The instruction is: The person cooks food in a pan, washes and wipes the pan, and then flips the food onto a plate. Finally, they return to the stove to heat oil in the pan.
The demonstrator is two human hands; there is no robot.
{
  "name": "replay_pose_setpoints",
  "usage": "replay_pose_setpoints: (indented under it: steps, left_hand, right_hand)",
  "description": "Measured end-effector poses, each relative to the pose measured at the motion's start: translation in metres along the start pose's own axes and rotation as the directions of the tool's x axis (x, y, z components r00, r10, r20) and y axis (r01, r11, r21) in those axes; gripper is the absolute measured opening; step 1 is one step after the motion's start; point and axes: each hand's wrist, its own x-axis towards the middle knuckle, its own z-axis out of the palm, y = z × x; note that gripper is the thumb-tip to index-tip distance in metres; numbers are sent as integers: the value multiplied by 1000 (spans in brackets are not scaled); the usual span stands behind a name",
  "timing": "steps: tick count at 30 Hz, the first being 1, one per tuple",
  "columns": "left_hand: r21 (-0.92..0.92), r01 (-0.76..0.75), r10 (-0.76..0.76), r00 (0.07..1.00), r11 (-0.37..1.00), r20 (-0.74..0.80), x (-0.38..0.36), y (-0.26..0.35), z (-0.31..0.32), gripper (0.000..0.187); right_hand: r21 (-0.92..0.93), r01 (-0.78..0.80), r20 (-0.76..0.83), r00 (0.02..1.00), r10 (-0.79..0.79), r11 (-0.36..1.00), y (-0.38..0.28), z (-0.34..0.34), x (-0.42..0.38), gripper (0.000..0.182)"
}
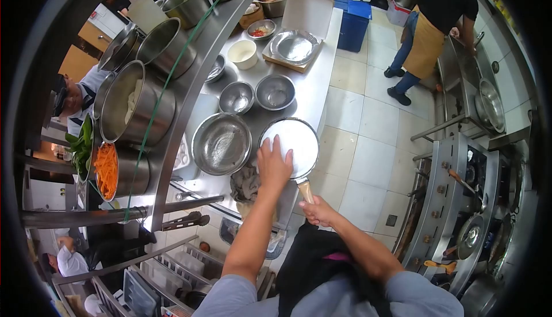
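Pan (296, 144): white inside, resting at the near edge of the steel table (316, 81), wooden handle pointing toward the person.
Left hand (273, 164): flat, fingers spread, pressed on the pan's near-left rim.
Right hand (318, 210): clenched around the handle.
Neighbours: large steel bowl (221, 143) just left; two small bowls (256, 94) behind.

On your counter (322, 81): one large steel bowl (221, 143), two smaller steel bowls (236, 97) (275, 91) behind it, a white cup (243, 54), and a foil tray (294, 46) on a board. The shelf to your left holds shredded carrots (106, 170) and leafy greens (81, 144). A person in a tan apron (425, 44) stands at the far sink.
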Motion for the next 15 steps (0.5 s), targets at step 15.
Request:
replay_pose_setpoints:
  steps: [15]
  left_hand:
    - [-770,116,-70,976,-628,205,30,141,17,59]
  right_hand:
    - [-919,-384,-339,661,-670,87,-144,85,-164,15]
